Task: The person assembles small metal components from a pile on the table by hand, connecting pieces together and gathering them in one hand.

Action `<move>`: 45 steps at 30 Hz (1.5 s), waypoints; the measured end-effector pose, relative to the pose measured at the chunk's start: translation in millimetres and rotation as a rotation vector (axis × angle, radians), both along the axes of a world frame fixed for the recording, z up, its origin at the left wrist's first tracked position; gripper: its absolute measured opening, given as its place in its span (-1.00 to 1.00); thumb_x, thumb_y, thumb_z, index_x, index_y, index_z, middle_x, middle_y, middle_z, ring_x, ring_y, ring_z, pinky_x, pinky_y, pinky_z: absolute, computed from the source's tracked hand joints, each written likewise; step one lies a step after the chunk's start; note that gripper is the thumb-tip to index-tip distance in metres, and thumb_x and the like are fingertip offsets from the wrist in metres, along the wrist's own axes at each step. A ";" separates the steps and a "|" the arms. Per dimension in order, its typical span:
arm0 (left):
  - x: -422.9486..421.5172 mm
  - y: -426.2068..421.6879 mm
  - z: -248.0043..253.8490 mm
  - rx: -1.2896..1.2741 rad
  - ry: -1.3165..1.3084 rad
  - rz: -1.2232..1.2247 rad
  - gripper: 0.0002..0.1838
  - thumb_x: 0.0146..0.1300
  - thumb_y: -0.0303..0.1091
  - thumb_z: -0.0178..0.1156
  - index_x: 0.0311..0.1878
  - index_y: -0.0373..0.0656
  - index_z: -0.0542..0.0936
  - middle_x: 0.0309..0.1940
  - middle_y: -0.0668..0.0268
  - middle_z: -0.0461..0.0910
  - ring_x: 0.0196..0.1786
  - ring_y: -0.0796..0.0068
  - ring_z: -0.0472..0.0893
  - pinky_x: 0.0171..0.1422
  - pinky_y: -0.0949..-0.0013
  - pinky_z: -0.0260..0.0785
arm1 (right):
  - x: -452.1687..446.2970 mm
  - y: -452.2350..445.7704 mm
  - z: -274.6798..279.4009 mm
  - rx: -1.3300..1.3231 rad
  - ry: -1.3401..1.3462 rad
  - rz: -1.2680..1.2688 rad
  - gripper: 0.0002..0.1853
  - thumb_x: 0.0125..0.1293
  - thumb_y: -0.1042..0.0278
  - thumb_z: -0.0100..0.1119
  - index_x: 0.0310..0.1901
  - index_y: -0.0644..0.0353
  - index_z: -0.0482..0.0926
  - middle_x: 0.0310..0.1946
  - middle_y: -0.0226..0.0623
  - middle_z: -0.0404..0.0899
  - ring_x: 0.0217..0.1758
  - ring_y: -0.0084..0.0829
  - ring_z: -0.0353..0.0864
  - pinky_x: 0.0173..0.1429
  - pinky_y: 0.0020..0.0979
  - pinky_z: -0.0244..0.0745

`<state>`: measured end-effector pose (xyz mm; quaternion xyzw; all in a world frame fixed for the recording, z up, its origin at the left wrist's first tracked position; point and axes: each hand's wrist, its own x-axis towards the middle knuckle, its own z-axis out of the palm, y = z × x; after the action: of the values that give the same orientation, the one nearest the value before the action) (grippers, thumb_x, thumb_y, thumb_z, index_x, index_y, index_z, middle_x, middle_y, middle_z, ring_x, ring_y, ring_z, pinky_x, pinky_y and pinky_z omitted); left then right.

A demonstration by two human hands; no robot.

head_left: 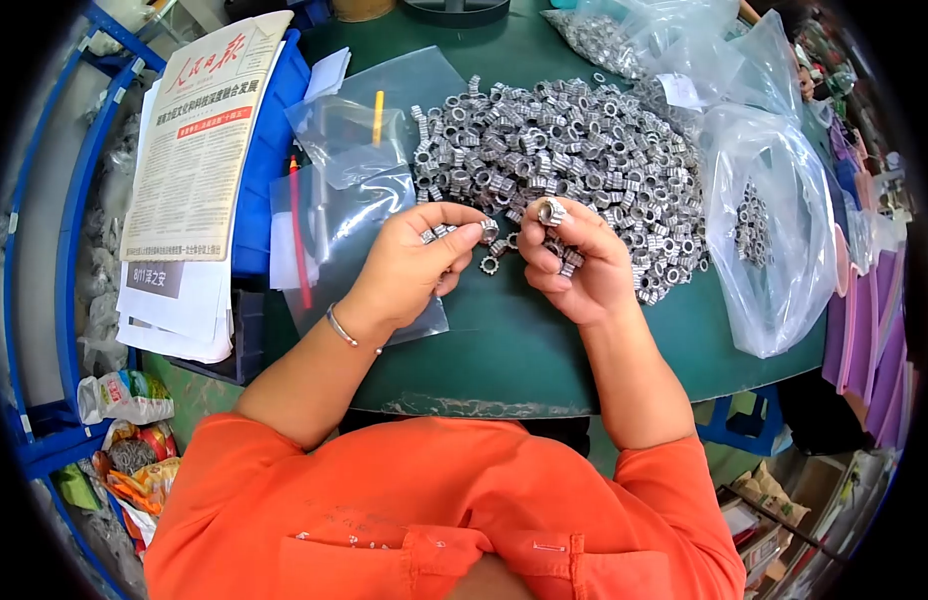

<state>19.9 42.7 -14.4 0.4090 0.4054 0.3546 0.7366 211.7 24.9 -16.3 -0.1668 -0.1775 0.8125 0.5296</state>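
Observation:
A big heap of small grey metal rings (574, 140) lies on the green table. In front of its left part, my left hand (416, 258) is closed on several of these rings, one of them pinched between thumb and forefinger. My right hand (582, 262) holds up one ring between thumb and forefinger, with more rings held by the curled fingers below. A small gap separates the two hands. One loose ring (489, 265) lies on the table between them.
Clear plastic bags (384, 205) lie left of the heap, with a yellow stick (379, 118) and a red pencil (300, 235). A newspaper (199, 140) rests on a blue bin (269, 160) at the left. Another clear bag (774, 300), holding some rings, is at the right.

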 end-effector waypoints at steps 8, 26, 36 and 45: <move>2.3 -3.2 5.6 -0.105 -0.273 0.002 -0.82 0.25 -0.43 0.08 -0.12 -0.31 0.47 -0.42 0.30 0.51 -0.54 0.74 0.34 -0.60 0.67 0.15 | 1.7 1.4 -3.7 -0.008 -0.015 0.007 -0.75 0.23 0.44 0.00 -0.12 0.42 0.47 -0.35 -0.16 0.52 -0.51 -0.55 0.41 -0.65 -0.65 0.22; 1.1 -10.9 9.3 0.019 -0.148 0.030 -0.83 0.14 -0.48 0.18 -0.19 -0.25 0.49 -0.44 0.37 0.49 -0.56 0.75 0.36 -0.61 0.65 0.16 | -25.7 -9.5 9.4 0.701 -1.320 -0.503 -0.80 -0.03 0.54 0.30 -0.31 0.24 0.57 -0.48 -0.31 0.54 -0.43 -0.51 0.52 -0.32 -0.53 0.41; 3.0 -9.7 1.8 0.222 -0.032 0.046 -0.85 0.21 -0.48 0.12 -0.15 -0.23 0.47 -0.43 0.37 0.48 -0.59 0.76 0.32 -0.63 0.67 0.13 | -27.0 -10.5 10.3 0.692 -1.328 -0.502 -0.84 -0.02 0.60 0.21 -0.33 0.27 0.56 -0.48 -0.29 0.54 -0.43 -0.51 0.53 -0.31 -0.52 0.41; 2.3 -10.9 0.2 0.142 -0.184 0.027 -0.86 0.26 -0.46 0.05 -0.13 -0.23 0.45 -0.45 0.37 0.46 -0.58 0.75 0.32 -0.64 0.67 0.11 | -25.2 -11.4 13.5 0.629 -1.233 -0.480 -0.85 -0.01 0.59 0.22 -0.33 0.28 0.57 -0.45 -0.33 0.56 -0.38 -0.55 0.54 -0.23 -0.54 0.42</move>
<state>22.2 31.8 -14.3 0.4204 0.3155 0.4285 0.7349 186.5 13.5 -2.7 -0.4682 -0.6270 0.3430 0.5197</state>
